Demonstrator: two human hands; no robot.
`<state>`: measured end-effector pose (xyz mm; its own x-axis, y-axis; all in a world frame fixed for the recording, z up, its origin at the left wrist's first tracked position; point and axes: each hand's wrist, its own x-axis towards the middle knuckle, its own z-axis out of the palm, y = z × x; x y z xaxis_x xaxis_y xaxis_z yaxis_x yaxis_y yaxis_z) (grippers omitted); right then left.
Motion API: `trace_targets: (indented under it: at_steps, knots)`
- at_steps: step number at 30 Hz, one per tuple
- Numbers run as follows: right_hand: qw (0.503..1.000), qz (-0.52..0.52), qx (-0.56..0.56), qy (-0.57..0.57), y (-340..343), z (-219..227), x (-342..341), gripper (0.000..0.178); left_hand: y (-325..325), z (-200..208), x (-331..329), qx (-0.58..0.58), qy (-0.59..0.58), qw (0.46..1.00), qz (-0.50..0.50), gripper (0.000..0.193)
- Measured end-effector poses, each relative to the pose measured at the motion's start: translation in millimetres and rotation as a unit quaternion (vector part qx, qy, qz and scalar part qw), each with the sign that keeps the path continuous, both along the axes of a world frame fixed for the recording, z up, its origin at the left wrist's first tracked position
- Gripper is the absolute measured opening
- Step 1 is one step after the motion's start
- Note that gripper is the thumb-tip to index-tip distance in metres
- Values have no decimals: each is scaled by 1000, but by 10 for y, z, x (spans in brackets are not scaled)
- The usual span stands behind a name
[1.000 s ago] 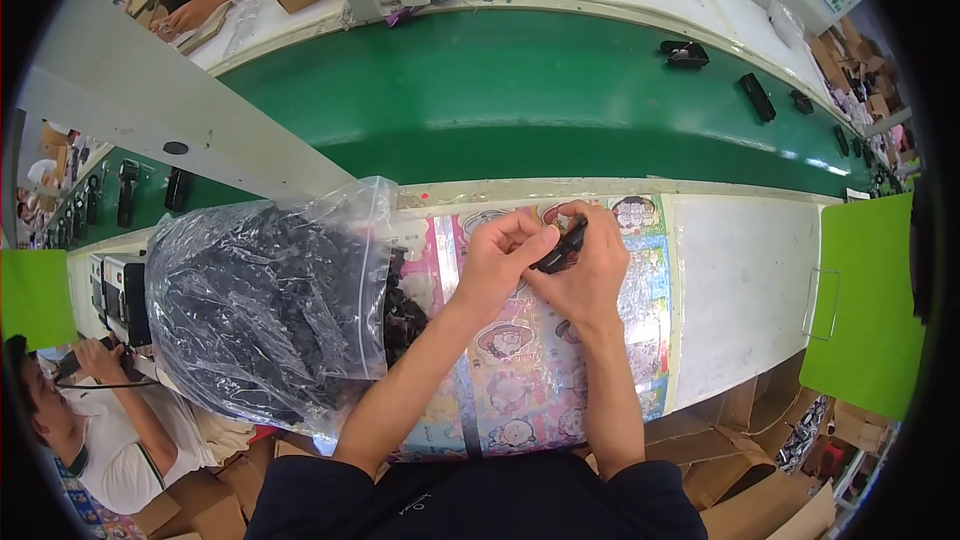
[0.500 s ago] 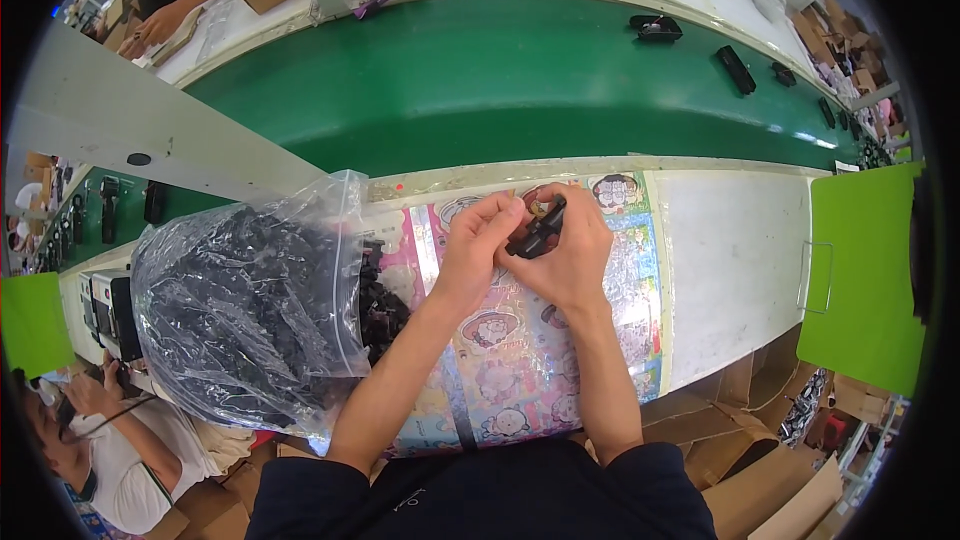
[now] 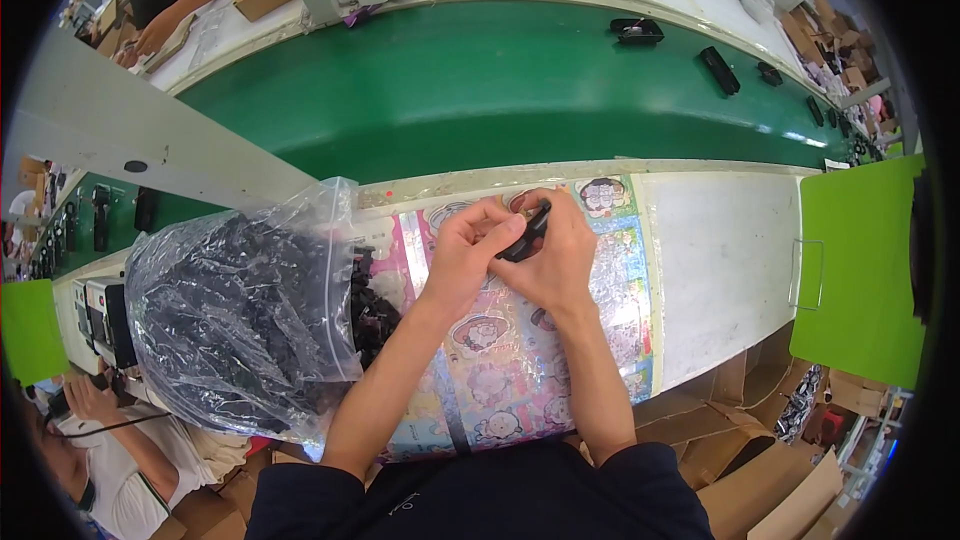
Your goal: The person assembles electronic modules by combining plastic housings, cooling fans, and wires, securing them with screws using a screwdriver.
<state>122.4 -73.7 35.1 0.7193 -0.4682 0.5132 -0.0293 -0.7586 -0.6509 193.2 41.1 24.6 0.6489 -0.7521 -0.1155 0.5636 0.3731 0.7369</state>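
Observation:
A small black plastic part (image 3: 527,239), long and narrow, lies slantwise between my hands above the mat. My right hand (image 3: 562,258) is closed around it, with the thumb below and the fingers at its far end. Thumb and forefinger of my left hand (image 3: 467,248) are pinched together right against the part's left side; whatever is between them is hidden. Under both hands spreads a shiny mat (image 3: 490,380) with colourful cartoon prints. Left of my forearm, a large clear zip bag (image 3: 230,310) lies with its mouth toward me, and small black pieces (image 3: 372,320) spill out there.
Beyond the bench runs a green conveyor belt (image 3: 450,90) carrying black housings (image 3: 719,70) at the right. A grey post (image 3: 150,120) slants across the left. Green panels (image 3: 860,275) stand at both ends. Co-workers sit at the far left and lower left; cardboard boxes (image 3: 730,440) are at lower right.
The left thumb has come down onto the side of the black plastic part, and the part is turned slightly in the right hand. The whole view has shifted a little.

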Motion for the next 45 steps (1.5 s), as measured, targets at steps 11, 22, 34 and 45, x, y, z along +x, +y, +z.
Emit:
trace_targets:
  at_steps: [11,22,34,45]
  knots:
    - [998,-1,50,24,62,19,7,65,6,-70,-20,35,-28,999,25,4]
    - [999,-4,-10,-30,13,-36,30,43,-13,-50,-22,42,-30,998,20,4]
    - [1000,-11,-3,-6,-8,20,4,45,-3,-79,-16,39,-28,999,8,5]
    - [1000,-21,6,5,-2,31,-7,46,-5,-74,-17,42,-34,999,7,5]
